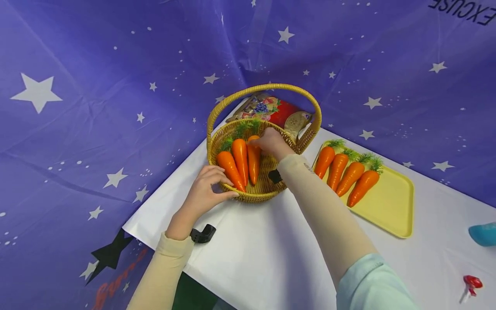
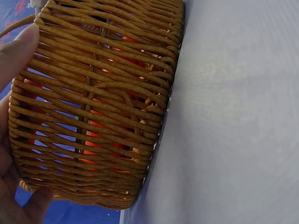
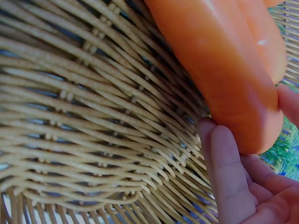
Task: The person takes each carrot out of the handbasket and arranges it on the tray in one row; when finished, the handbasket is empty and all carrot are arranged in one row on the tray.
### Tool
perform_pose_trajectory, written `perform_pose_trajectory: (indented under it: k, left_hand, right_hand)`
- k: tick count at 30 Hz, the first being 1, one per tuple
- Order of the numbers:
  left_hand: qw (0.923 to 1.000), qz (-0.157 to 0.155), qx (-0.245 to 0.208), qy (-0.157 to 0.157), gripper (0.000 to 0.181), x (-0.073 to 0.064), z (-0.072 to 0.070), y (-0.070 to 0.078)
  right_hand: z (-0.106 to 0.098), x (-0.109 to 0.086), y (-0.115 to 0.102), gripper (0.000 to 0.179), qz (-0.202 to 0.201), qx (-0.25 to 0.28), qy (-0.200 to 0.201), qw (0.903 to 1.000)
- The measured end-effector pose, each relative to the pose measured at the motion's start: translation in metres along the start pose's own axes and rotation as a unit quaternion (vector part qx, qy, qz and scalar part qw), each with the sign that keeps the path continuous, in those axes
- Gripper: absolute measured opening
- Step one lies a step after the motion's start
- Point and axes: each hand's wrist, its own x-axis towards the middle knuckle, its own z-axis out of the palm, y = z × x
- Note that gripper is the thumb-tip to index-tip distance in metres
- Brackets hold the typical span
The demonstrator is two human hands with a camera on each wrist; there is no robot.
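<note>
A woven wicker basket (image 1: 267, 196) with a tall hoop handle stands on the white table, holding three orange carrots with green tops. My left hand (image 1: 203, 189) grips its near left rim, thumb on the outside; in the left wrist view the fingers lie along the basket (image 2: 93, 102). Inside, my right hand (image 1: 272, 142) holds the thick end of the rightmost carrot (image 1: 253, 163). The right wrist view has that carrot (image 3: 224, 79) between the thumb and fingers, against the woven wall. Two other carrots (image 1: 240, 157) lie to its left, tips toward me.
Right of the basket, a yellow tray (image 1: 391, 202) bears several carrots (image 1: 350, 178) side by side. A red patterned box (image 1: 284, 112) lies behind the basket. Farther right are a blue object (image 1: 482, 234) and a red-wrapped lollipop (image 1: 472, 283). Purple star-printed cloth (image 1: 116, 86) surrounds the table.
</note>
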Motion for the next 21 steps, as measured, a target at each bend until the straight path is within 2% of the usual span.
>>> perform_pose_trajectory:
  k: [4, 9, 16, 19, 21]
  left_hand:
    - [1.0, 0.005, -0.006, 0.001, 0.025, 0.0, 0.001, 0.001]
    - [0.9999, 0.014, -0.004, 0.009, 0.026, -0.001, 0.002, 0.005]
    - [0.9996, 0.022, 0.004, 0.018, 0.027, -0.001, 0.003, 0.011]
    - [0.9996, 0.022, 0.006, 0.015, 0.028, 0.0, 0.004, 0.013]
    - [0.9996, 0.024, 0.008, 0.014, 0.028, 0.001, 0.005, 0.014]
  right_hand:
    - [-0.011, -0.007, -0.001, 0.034, -0.016, 0.015, 0.008, 0.9997]
    - [-0.023, -0.022, -0.006, 0.035, -0.05, 0.063, 0.023, 0.9965]
    - [-0.042, -0.053, -0.006, 0.029, -0.119, 0.147, 0.013, 0.982]
    - [-0.051, -0.068, -0.004, 0.043, -0.126, 0.138, 0.011, 0.9824]
    - [-0.057, -0.079, 0.0, 0.054, -0.127, 0.114, 0.013, 0.9852]
